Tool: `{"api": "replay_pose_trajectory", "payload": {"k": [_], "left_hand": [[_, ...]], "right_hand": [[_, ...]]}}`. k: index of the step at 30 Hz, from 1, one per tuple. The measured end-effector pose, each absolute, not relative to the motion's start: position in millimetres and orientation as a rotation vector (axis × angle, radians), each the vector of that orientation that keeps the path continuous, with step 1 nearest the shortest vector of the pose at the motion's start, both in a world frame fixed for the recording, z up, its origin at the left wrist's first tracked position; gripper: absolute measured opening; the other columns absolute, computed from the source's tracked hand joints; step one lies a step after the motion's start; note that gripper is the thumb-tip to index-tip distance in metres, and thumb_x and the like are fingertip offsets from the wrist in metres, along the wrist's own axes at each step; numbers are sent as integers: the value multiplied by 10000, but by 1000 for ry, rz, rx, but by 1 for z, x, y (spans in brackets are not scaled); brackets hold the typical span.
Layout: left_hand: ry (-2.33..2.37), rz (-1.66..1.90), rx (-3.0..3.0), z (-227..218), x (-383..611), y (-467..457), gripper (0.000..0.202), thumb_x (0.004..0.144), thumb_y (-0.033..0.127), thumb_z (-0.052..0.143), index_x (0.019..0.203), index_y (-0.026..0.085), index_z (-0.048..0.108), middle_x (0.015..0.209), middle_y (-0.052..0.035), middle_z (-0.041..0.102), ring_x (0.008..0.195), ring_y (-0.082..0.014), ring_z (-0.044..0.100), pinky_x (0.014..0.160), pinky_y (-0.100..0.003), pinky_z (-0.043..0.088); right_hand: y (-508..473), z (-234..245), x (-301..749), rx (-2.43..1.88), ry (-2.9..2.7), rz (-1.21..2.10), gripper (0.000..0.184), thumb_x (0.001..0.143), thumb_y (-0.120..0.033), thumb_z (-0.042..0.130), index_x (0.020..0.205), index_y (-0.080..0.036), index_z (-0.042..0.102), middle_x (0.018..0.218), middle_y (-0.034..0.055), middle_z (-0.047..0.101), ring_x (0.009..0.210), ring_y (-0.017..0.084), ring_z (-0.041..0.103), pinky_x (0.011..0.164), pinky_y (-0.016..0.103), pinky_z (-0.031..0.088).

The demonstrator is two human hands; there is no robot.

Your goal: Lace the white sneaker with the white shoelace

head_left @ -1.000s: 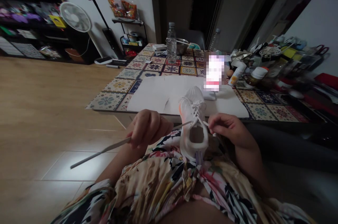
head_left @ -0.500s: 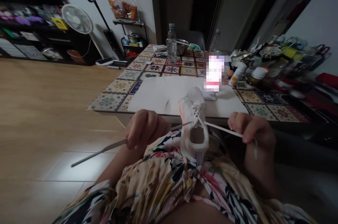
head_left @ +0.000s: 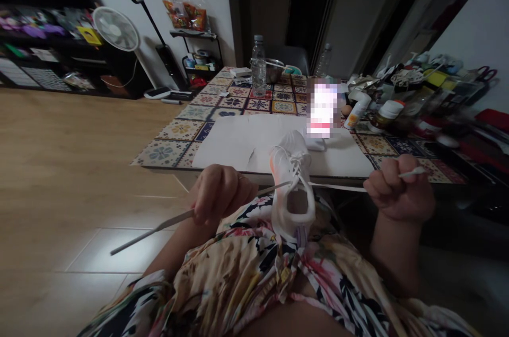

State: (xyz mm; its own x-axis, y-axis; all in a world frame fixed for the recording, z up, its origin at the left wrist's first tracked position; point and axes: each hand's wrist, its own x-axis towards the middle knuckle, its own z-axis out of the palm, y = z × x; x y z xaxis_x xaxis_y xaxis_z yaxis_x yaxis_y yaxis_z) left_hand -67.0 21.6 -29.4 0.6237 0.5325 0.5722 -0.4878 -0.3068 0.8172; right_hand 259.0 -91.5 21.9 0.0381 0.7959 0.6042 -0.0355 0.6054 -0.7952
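Note:
A white sneaker (head_left: pixel 293 183) stands heel toward me on my lap, over a floral dress (head_left: pixel 242 268). My left hand (head_left: pixel 220 192) is closed around the left end of the white shoelace (head_left: pixel 155 228), which trails out to the lower left. My right hand (head_left: pixel 400 195) is a fist around the right lace end (head_left: pixel 338 186), drawn taut to the right of the shoe, with the lace tip sticking out past the knuckles.
A low table (head_left: pixel 178 130) with a patterned tile cloth carries a white sheet (head_left: pixel 242 141), a water bottle (head_left: pixel 258 65), a metal bowl and cluttered bottles and tubs on the right. A fan (head_left: pixel 116 28) and dark shelves stand at the far left beyond wooden floor.
My right hand has pulled its lace end out to the right, away from the shoe, until the lace is taut. My left hand and the shoe have stayed nearly still.

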Motion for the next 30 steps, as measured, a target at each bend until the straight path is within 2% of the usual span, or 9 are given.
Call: {"api": "replay_pose_trajectory", "payload": {"k": [2, 4, 7, 9, 11, 13, 18, 24, 30], "left_hand": [[-91, 948, 1509, -20, -61, 15, 567, 614, 742, 698, 339, 282, 513, 284, 20, 294, 328, -147, 381, 386, -313, 374], [-160, 917, 1454, -9, -51, 8, 523, 682, 632, 725, 355, 265, 546, 326, 13, 374, 342, -136, 413, 399, -301, 390], [-5, 825, 1594, 7, -36, -4, 284, 780, 435, 741, 578, 236, 731, 541, -32, 588, 522, -144, 562, 517, -283, 462], [128, 762, 1679, 13, -25, -11, 144, 797, 342, 755, 747, 210, 780, 664, -41, 647, 633, -138, 600, 587, -260, 481], [226, 760, 1616, 13, -15, -16, 168, 784, 314, 770, 916, 209, 771, 699, -10, 641, 621, -112, 580, 577, -234, 477], [286, 786, 1584, 11, -7, -19, 234, 783, 317, 762, 986, 201, 751, 713, 1, 642, 607, -102, 569, 570, -229, 483], [283, 969, 1794, 10, -2, -21, 25, 794, 217, 743, 778, 199, 748, 738, -29, 692, 709, -134, 621, 690, -267, 521], [275, 1019, 1865, 11, -3, -27, 42, 817, 167, 719, 778, 172, 705, 753, -29, 694, 740, -128, 641, 699, -249, 520], [230, 1027, 1937, 10, -3, -31, 42, 837, 140, 705, 798, 152, 707, 763, -48, 726, 727, -130, 668, 681, -242, 534]], "right_hand": [[-90, 24, 253, -762, -1348, 733, 381, 876, -548, 579, 666, -263, 437, 542, -72, 266, 336, 86, 212, 313, 216, 176], [-89, 21, 241, -749, -1304, 673, 307, 893, -514, 591, 716, -268, 549, 573, -53, 348, 368, 87, 279, 333, 215, 188], [-90, 12, 219, -800, -1266, 533, 259, 947, -454, 550, 816, -267, 672, 562, -27, 483, 414, 99, 379, 367, 223, 230], [-92, 6, 204, -940, -1418, 485, 253, 961, -392, 546, 827, -247, 704, 564, -17, 552, 458, 110, 458, 408, 231, 300], [-94, 5, 193, -1018, -1720, 448, 217, 956, -341, 559, 840, -230, 705, 635, -3, 621, 544, 127, 545, 504, 248, 399], [-94, 6, 186, -1003, -1989, 388, 189, 963, -307, 534, 883, -219, 681, 746, 21, 670, 660, 152, 605, 615, 268, 451], [-93, 11, 182, -994, -2134, 198, 225, 974, -268, 480, 768, -208, 547, 701, 10, 564, 641, 147, 520, 600, 270, 398], [-95, 8, 179, -906, -2042, 142, 237, 972, -169, 408, 763, -211, 512, 688, 1, 555, 636, 139, 516, 611, 268, 410], [-97, 4, 176, -1030, -1672, 68, 113, 879, -150, 619, 811, -225, 567, 639, -50, 582, 531, 97, 527, 519, 206, 420]]}}
